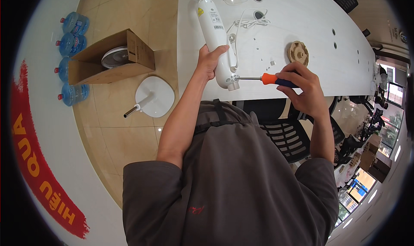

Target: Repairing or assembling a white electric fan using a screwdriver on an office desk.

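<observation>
A long white appliance body (212,28), likely part of a fan, lies along the left side of the white table with its narrow end toward me. My left hand (208,61) is closed around its lower part, thumb across the top. In my right hand (304,87) is a screwdriver (269,78) with an orange and dark blue handle, held level. Its metal shaft points left, and the tip meets the near end of the body, beside some small holes. A white cord (250,23) lies looped on the table next to the body.
Small dark bits and a little white piece (273,63) lie on the table (319,82), near a round tan moulded part (298,53). On the floor are a cardboard box (103,75) holding a round grille, a white base with pole (157,97) and blue water bottles (73,45). Black chairs (284,138) stand under the table edge.
</observation>
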The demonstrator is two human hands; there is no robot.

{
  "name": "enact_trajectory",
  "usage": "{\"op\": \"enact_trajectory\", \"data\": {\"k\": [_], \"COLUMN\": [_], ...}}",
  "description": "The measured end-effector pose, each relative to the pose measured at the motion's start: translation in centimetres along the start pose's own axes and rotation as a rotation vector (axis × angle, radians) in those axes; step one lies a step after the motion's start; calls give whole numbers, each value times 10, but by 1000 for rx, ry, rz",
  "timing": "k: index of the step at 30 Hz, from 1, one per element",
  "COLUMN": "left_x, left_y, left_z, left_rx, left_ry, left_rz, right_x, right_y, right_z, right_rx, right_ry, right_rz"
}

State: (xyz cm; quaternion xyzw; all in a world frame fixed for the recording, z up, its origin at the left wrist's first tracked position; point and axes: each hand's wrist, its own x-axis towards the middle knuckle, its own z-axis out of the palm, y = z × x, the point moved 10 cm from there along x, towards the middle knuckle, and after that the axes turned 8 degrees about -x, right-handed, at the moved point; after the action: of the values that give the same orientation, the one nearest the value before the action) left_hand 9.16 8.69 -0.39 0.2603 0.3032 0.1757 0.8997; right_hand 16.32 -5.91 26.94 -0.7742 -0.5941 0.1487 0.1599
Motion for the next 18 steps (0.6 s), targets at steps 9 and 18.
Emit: {"op": "enact_trajectory", "data": {"k": [9, 18], "left_x": [-1, -2], "left_y": [1, 1], "left_z": [1, 1], "left_rx": [2, -2], "left_ry": [-4, 11], "left_rz": [6, 1], "right_x": [2, 2], "right_y": [-2, -6], "right_z": [2, 0], "right_rx": [0, -23], "right_ry": [-24, -27], "right_rz": [-13, -24]}}
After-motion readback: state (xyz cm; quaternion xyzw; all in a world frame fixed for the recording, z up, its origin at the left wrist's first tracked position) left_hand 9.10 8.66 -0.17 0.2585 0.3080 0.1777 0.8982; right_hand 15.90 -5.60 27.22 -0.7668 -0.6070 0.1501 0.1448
